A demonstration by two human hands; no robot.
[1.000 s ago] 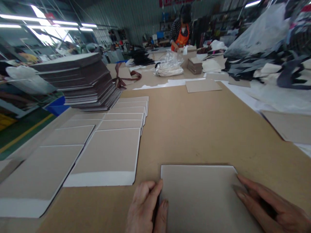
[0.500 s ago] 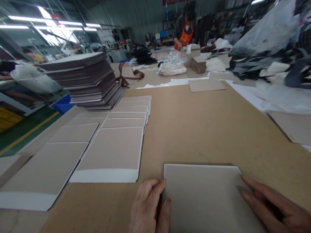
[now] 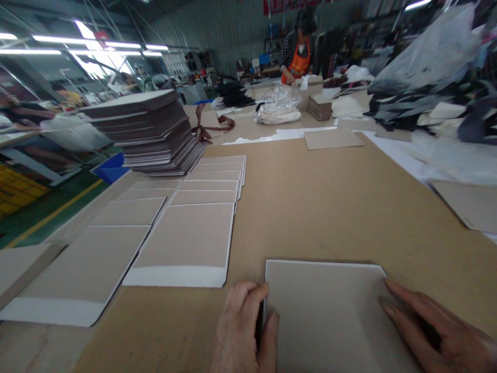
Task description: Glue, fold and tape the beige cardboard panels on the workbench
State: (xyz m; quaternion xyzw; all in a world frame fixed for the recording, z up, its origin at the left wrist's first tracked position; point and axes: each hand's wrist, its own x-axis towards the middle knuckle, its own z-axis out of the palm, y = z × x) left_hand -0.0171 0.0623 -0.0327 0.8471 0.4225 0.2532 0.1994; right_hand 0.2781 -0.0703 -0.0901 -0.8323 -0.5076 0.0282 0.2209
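A beige board [image 3: 330,316] with a thin white edge lies on the brown tabletop [image 3: 287,207] at the bottom of the view. Its left edge is gripped by my left hand [image 3: 246,326], thumb on top and fingers along the side. At the right edge, my right hand [image 3: 435,324] pinches the board near its cut corner, thumb over the surface. The board's near end is out of frame. To the left, overlapping beige panels [image 3: 186,235] with white borders lie in two rows.
A tall stack of dark-edged boards [image 3: 155,134] stands at the back left. A loose beige piece [image 3: 334,139] and a plastic bag [image 3: 281,106] lie farther back. Another board [image 3: 466,202] is at the right. Beyond the table is a person in an orange apron [image 3: 301,57].
The view has shifted slightly, so the surroundings appear a little farther right. Both hands keep their hold on the board, which has hardly moved.
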